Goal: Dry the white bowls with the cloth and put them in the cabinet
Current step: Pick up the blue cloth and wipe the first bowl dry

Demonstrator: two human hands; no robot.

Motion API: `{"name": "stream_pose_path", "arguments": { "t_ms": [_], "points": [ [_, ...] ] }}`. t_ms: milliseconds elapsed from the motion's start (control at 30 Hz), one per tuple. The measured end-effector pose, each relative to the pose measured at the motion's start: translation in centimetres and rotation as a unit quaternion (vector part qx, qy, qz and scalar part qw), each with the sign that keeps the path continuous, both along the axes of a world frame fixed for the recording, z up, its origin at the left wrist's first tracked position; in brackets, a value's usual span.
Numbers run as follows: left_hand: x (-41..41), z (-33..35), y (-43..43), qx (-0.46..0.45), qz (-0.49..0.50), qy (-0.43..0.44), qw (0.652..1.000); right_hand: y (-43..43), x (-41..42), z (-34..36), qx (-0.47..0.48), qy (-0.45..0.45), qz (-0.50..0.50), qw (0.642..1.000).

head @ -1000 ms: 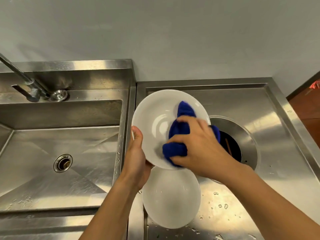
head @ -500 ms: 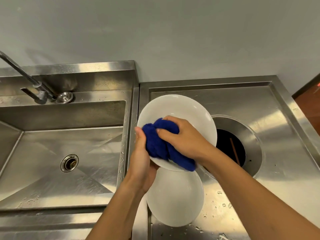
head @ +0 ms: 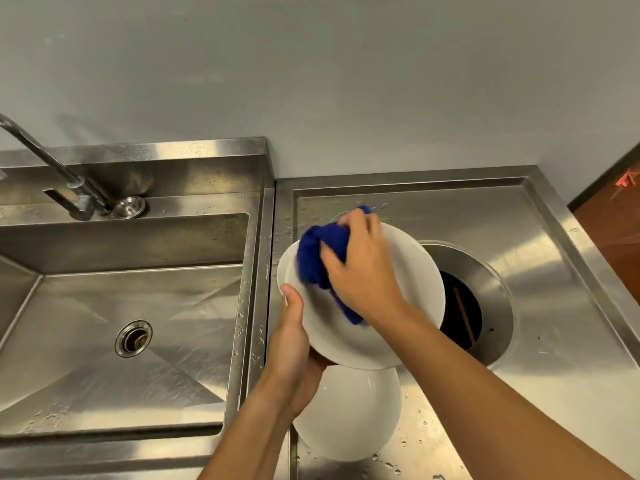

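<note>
Shifted to upper rim: blue cloth (head: 322, 258) clutched by right hand (head: 360, 268); left hand (head: 294, 344) gripping bowl (head: 408, 306); second bowl (head: 349, 414), frame bottom, undried.

even, bright indoor light, seemingly from overhead. broad soft glare bands on the steel counter (head: 540, 271) and the sink basin (head: 104, 375); the backsplash rim also shines. faint faucet (head: 45, 161) shadow falls on the grey wall (head: 311, 64). motion blur smears the blue cloth (head: 322, 258) and the right hand (head: 360, 268); the left hand (head: 294, 344) is sharper. wide-angle bowing bends counter edges toward the frame borders. the waste hole (head: 460, 313) reads near black.
</note>
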State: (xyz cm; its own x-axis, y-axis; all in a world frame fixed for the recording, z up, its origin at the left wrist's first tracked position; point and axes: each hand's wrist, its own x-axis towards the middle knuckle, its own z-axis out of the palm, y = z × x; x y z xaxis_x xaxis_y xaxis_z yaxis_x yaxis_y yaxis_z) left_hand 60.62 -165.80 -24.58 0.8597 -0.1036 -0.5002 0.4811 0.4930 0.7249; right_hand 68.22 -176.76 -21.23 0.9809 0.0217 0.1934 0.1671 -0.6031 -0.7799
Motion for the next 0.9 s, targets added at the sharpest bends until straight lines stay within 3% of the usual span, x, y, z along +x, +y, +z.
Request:
{"name": "stream_pose_path", "arguments": {
  "t_ms": [100, 233, 333, 400, 467, 500, 567, 633, 700, 800, 900],
  "points": [
    [0.8, 0.4, 1.0, 0.003, 0.04, -0.005, 0.999, 0.6, -0.4, 0.0, 0.084, 0.117, 0.113, 0.983],
    [1.4, 0.5, 2.4, 0.015, 0.048, -0.013, 0.999, -1.1, -1.6, 1.0, 0.035, 0.194, 0.236, 0.952],
    [1.1, 0.8, 2.6, 0.039, 0.028, -0.027, 0.998, -3.8, -2.2, 1.8, -0.154, 0.224, 0.289, 0.918],
    [0.7, 0.9, 2.1, 0.05, 0.019, -0.031, 0.998, -5.2, -2.1, 1.7, -0.351, 0.118, 0.214, 0.904],
    [0.3, 1.0, 1.3, 0.044, -0.002, -0.029, 0.999, -5.4, -2.0, 1.1, -0.447, -0.008, 0.084, 0.89],
    [0.2, 1.0, 0.6, 0.043, -0.015, -0.024, 0.999, -5.0, -2.0, 0.6, -0.432, -0.037, 0.032, 0.9],
    [0.0, 1.0, -0.7, 0.044, -0.038, -0.006, 0.998, -3.6, -2.0, 0.0, -0.277, -0.049, -0.035, 0.959],
    [-0.1, 0.9, -1.4, 0.033, -0.036, 0.008, 0.999, -2.5, -2.0, -0.2, -0.069, 0.001, -0.021, 0.997],
    [0.1, 0.6, -1.4, 0.019, -0.012, 0.015, 1.0, -2.4, -2.4, 0.1, 0.03, 0.083, 0.05, 0.995],
    [0.4, 0.5, -0.8, 0.009, 0.009, 0.007, 1.0, -3.8, -3.6, 0.7, 0.01, 0.152, 0.163, 0.975],
    [0.5, 0.9, -0.3, 0.024, -0.002, -0.006, 1.0, -5.9, -4.7, 1.7, -0.086, 0.202, 0.234, 0.947]
  ]
}}
